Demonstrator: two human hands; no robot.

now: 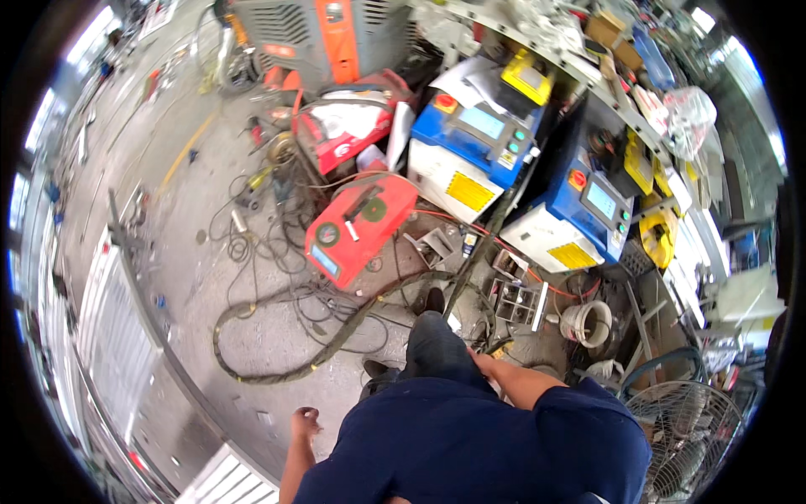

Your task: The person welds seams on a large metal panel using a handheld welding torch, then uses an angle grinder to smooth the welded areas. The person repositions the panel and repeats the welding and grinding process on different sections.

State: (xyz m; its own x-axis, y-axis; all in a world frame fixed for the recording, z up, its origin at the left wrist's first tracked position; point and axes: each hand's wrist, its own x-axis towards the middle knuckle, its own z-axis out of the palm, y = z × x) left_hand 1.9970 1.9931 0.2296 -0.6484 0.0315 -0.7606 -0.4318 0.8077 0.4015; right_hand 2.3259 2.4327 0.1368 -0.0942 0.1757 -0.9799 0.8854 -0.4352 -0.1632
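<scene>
My left hand [306, 420] hangs low on the left, away from my body. Its fingers are loosely curled, and nothing shows in them. Beside my right thigh is my right hand [483, 363], its fingers partly hidden, so its grip cannot be made out. The nearest thing to it is a thick dark sleeved cable [336, 340] that loops across the floor and runs up between two blue-and-white machines [470, 147]. A red box-shaped machine [363, 225] with a handle stands on the floor ahead of my feet.
Thin tangled cables [269, 244] lie at left-centre. A metal compartment tray [519, 304] and a white bucket [585, 323] stand to the right, with a wire-caged fan [684, 433] behind them. Long metal profiles [172, 361] run along the left. A cluttered shelf [537, 38] rises at the back.
</scene>
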